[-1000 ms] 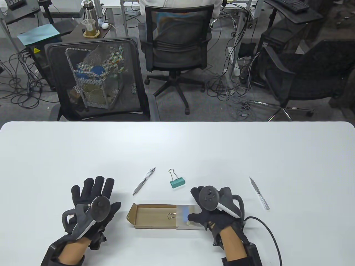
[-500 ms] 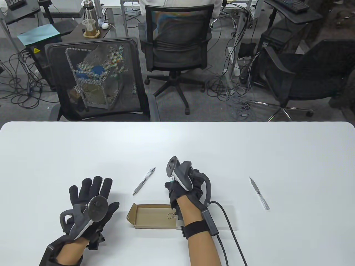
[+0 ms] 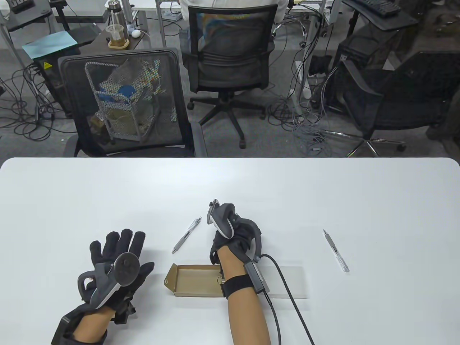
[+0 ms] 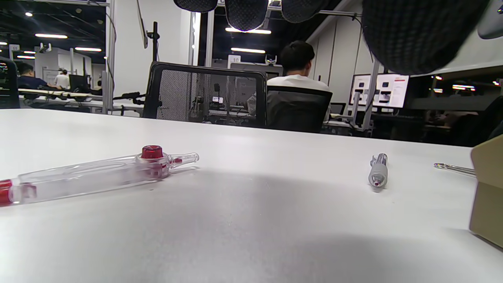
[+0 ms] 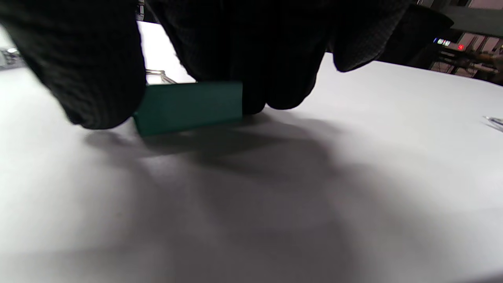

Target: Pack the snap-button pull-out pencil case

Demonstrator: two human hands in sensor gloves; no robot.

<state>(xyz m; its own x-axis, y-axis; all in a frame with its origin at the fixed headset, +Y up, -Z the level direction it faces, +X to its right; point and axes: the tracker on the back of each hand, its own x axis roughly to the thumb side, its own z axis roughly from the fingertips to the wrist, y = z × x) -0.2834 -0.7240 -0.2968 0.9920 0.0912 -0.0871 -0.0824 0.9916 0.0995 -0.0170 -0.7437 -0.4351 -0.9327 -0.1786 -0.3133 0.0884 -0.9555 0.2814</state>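
The pencil case lies near the table's front: a brown cardboard tray (image 3: 192,280) pulled out leftward from a translucent sleeve (image 3: 287,284). A small metal binder clip (image 3: 220,279) lies in the tray, partly hidden by my right wrist. My right hand (image 3: 224,244) is down over the green binder clip, which is hidden in the table view. In the right wrist view my thumb and fingers (image 5: 275,59) pinch the green clip (image 5: 188,105), which lies on the table. My left hand (image 3: 120,251) rests flat and spread to the left of the tray, holding nothing.
A grey pen (image 3: 187,240) lies left of my right hand; it also shows in the left wrist view (image 4: 378,175). A slim silver pen-like tool (image 3: 336,250) lies far right. A clear pen with a red button (image 4: 98,173) lies by my left hand. The tray's corner (image 4: 487,192) is close on its right.
My right hand left the sleeve's end, moved up and left onto the green binder clip, and closed its fingers around it. My left hand barely shifted.
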